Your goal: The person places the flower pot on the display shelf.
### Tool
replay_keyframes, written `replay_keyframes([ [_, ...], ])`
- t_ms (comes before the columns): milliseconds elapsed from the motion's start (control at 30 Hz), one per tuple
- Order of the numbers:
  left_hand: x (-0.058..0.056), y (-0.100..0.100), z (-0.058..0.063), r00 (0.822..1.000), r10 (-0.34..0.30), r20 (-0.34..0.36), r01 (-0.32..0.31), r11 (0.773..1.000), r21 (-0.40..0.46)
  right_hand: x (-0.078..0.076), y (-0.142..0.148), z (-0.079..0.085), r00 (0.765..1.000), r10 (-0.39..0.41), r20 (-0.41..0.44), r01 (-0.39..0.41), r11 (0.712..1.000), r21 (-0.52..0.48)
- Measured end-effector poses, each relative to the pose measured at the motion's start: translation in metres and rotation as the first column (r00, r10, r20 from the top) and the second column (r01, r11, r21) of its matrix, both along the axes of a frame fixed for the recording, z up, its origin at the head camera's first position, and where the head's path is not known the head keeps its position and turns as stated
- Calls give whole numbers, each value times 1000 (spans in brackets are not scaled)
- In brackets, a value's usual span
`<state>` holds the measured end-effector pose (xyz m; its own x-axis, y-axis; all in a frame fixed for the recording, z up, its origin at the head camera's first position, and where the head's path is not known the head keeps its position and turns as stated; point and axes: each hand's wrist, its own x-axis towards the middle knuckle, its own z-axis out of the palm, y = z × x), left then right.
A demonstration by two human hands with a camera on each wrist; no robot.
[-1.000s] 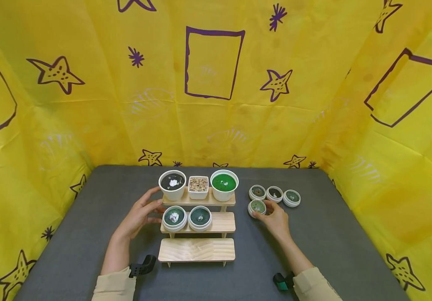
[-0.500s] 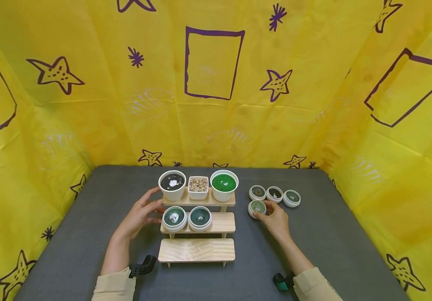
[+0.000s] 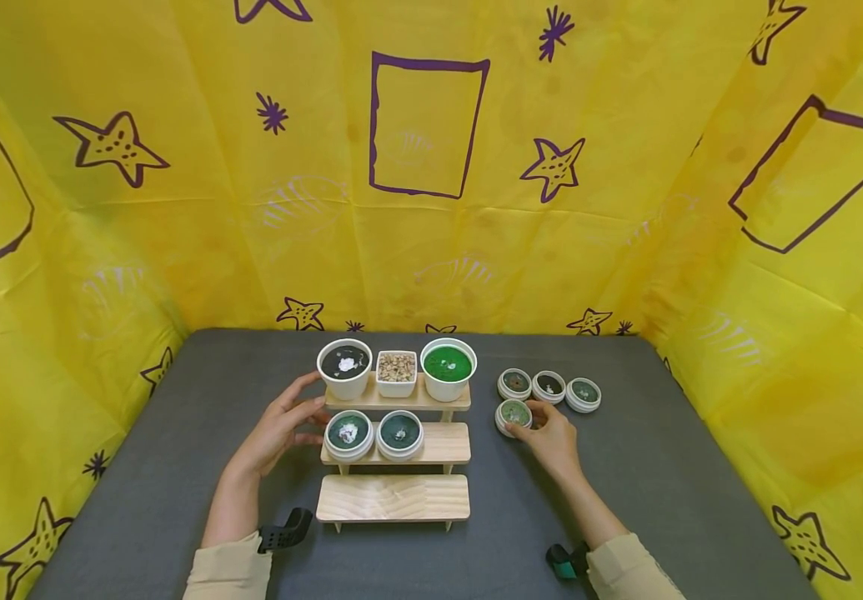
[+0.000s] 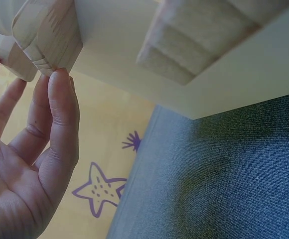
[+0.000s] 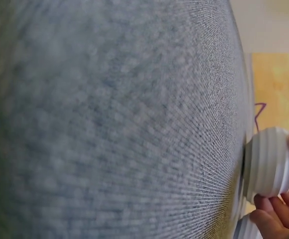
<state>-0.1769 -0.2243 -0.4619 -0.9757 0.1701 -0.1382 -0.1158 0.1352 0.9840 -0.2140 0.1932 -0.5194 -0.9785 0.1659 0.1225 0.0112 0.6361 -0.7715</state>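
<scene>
On the table stands a three-tier wooden stand (image 3: 393, 498). My left hand (image 3: 269, 433) is at its left side; in the left wrist view the fingertips (image 4: 60, 79) touch the ends of the wooden boards, fingers mostly straight. My right hand (image 3: 557, 442) pinches a small ribbed white pot (image 3: 514, 414) with light green contents between thumb and fingers. In the right wrist view that pot (image 5: 269, 162) stands upright on the cloth. The middle tier holds two white pots, one dark green with a white patch (image 3: 348, 435), the other dark teal (image 3: 399, 433).
On the top tier sit a black-filled cup (image 3: 345, 367), a square dish of brown bits (image 3: 396, 371) and a bright green cup (image 3: 448, 367). Behind the right hand are small pots, brownish (image 3: 514, 382), black (image 3: 549, 386) and dark green (image 3: 584, 393). Yellow cloth (image 3: 431, 250) encloses the table.
</scene>
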Motion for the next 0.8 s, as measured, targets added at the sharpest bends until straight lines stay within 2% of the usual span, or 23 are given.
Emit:
replay_keyframes([
  [400, -1, 0, 0, 1000, 10, 14, -10, 1000, -14, 3, 1, 9, 1000, 3, 5, -3, 1000, 11],
  [800, -1, -1, -1, 1000, 0, 5, 0, 1000, -9, 10, -1, 16, 1000, 11, -24, -11, 1000, -9],
])
